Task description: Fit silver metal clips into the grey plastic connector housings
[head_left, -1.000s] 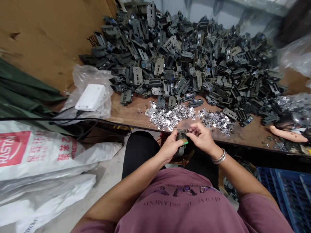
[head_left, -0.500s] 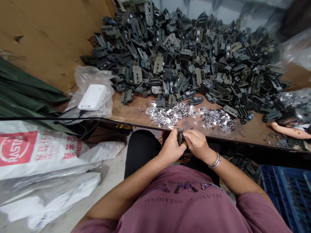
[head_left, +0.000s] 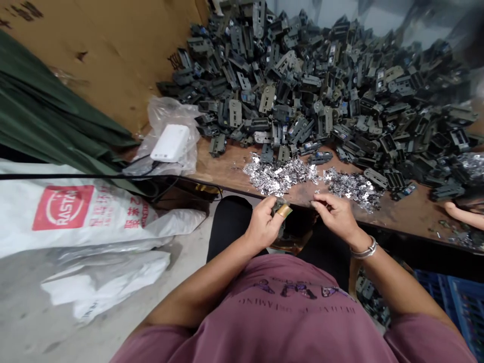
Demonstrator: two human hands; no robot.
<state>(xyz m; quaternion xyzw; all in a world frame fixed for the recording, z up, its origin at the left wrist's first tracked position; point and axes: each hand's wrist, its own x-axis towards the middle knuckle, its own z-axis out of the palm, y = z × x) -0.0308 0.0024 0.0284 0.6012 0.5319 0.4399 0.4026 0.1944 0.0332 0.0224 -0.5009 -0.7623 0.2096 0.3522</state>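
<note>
My left hand (head_left: 262,224) is closed around a dark grey-green plastic part (head_left: 280,205) just off the table's front edge; its thumb has a yellowish wrap (head_left: 284,210). To its right, my right hand (head_left: 333,214) is apart from it, thumb and index finger pinched at the table edge. Anything between those fingertips is too small to name. Small shiny metal pieces lie in two heaps, one (head_left: 280,174) beyond my left hand and another (head_left: 353,186) beyond my right. Behind them rises a large pile of dark plastic parts (head_left: 298,96).
A white box (head_left: 171,143) rests on clear plastic at the left of the wooden table (head_left: 212,169). White sacks (head_left: 109,206) stand lower left, with a black cable crossing above. Another person's hand (head_left: 463,216) is at the far right. Blue crates (head_left: 467,302) are lower right.
My right hand has moved away from the part and my left hand, to the right. My left hand still holds the part. The whole view has shifted, with the table contents appearing farther right.
</note>
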